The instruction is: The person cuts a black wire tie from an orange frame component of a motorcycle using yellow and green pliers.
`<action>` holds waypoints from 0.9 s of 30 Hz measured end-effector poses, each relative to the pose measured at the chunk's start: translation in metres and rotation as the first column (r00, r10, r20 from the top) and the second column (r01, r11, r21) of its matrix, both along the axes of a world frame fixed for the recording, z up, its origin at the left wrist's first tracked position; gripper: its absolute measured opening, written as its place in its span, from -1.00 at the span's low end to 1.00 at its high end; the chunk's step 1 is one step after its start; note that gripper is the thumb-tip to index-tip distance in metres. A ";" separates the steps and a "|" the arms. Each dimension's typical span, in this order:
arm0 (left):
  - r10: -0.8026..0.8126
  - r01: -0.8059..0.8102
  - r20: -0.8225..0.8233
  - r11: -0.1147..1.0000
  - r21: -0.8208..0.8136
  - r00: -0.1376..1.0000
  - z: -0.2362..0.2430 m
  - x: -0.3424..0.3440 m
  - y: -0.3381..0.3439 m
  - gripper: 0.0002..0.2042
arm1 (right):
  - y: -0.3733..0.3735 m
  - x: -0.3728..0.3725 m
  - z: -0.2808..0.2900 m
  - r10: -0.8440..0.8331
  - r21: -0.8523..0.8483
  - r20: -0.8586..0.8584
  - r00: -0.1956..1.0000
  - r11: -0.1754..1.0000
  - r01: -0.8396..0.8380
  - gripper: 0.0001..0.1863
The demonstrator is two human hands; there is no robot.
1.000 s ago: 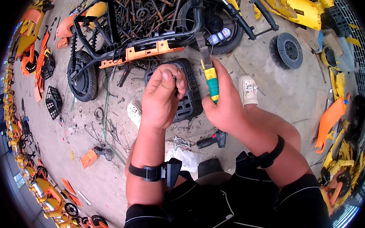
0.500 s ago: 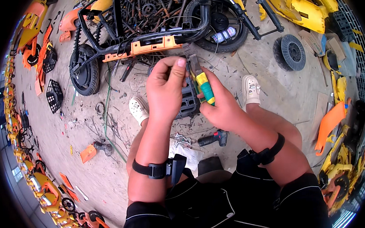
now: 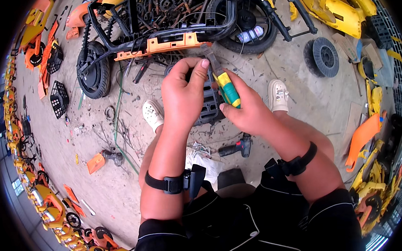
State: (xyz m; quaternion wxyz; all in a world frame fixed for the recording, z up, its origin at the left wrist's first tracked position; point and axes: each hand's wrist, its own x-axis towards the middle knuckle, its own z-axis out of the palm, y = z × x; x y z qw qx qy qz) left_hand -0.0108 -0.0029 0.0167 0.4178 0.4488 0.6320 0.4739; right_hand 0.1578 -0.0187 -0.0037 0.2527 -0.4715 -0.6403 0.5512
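My right hand (image 3: 250, 111) is wrapped round a pair of pliers with yellow and green handles (image 3: 228, 88). The grey metal end slants up and left, toward the orange strip on the scooter frame. Close beside that metal part, my left hand (image 3: 182, 91) is closed, thumb pressed against curled fingers; anything between them is hidden. Beyond both hands lies the black scooter frame (image 3: 169, 36) with its orange strip (image 3: 171, 44). A black ribbed plastic part (image 3: 209, 108) rests on the floor below my hands, partly covered by them.
A cordless drill (image 3: 236, 146) lies near my feet beside a white plastic bag (image 3: 204, 164). Rusty metal parts (image 3: 172, 11) are heaped behind the frame. A wheel (image 3: 93, 72) sits at its left, and a grey spool (image 3: 324, 57) to the right. Yellow panels (image 3: 329, 12) are piled far right.
The pliers have swung slightly, their handles shifting right. My left hand remains closed beside them. The view has shifted a little.
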 end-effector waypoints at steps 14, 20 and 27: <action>-0.080 0.094 0.178 0.993 -0.070 0.981 0.002 0.000 0.002 -0.90 | 0.005 0.006 0.013 -0.019 -0.119 -0.016 1.000 0.993 0.017 -0.49; -0.077 0.089 0.191 0.994 -0.056 0.979 0.000 0.002 0.002 -0.89 | 0.004 0.003 0.020 -0.057 -0.144 0.030 0.998 0.988 0.061 -0.52; -0.077 0.092 0.249 0.994 -0.052 0.965 -0.005 0.000 0.004 -0.89 | 0.006 0.009 0.001 -0.074 -0.286 -0.240 0.968 0.958 0.003 -0.45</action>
